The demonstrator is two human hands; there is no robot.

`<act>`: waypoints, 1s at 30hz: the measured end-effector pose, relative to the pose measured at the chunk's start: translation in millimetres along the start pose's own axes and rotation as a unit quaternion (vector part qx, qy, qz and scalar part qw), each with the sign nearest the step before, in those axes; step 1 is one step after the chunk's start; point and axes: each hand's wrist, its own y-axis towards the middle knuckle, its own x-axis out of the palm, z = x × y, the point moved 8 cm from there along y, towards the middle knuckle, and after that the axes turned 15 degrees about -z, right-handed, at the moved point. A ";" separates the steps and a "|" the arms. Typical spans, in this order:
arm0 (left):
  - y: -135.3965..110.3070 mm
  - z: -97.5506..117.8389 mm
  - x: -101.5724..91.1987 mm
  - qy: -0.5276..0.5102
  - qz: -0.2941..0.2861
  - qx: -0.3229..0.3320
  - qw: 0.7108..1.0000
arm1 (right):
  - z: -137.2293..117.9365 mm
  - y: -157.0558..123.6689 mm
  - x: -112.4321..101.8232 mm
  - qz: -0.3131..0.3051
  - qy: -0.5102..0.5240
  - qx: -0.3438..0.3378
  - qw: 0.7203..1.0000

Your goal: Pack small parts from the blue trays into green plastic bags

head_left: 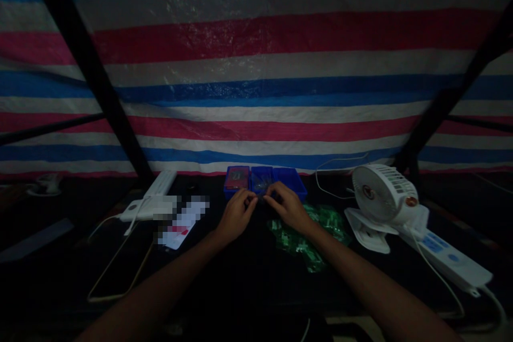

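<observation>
My left hand (235,215) and my right hand (287,206) meet at the middle of a dark table, fingertips pinched together just in front of a row of blue bins (264,179). Both hands are closed on something small that the dim light hides. A pile of small green parts in clear bags (310,230) lies under and to the right of my right wrist. The left bin holds reddish pieces.
A white clip-on desk fan (382,197) stands at the right, with a white power strip (449,256) and cables beside it. White boxes (154,200) and a card (182,224) lie at the left. A striped tarp (256,64) forms the back wall, crossed by dark poles.
</observation>
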 end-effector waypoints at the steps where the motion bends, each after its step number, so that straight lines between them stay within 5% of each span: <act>1: 0.1 -0.1 0.1 0.001 -0.001 -0.001 1.000 | 2.2 -0.2 1.7 -0.007 0.010 0.007 1.000; 15: -0.8 -10.8 2.4 -0.009 0.017 -0.025 1.000 | -17.1 1.5 -1.6 -0.018 -0.044 -0.057 0.997; 24: -1.8 -15.0 -1.0 -0.025 0.034 -0.062 0.997 | -5.2 -4.4 -23.6 0.118 -0.093 -0.001 0.989; 30: -1.5 -11.5 0.8 -0.013 0.019 -0.049 0.999 | 5.9 -0.6 -15.6 0.086 -0.121 0.015 0.989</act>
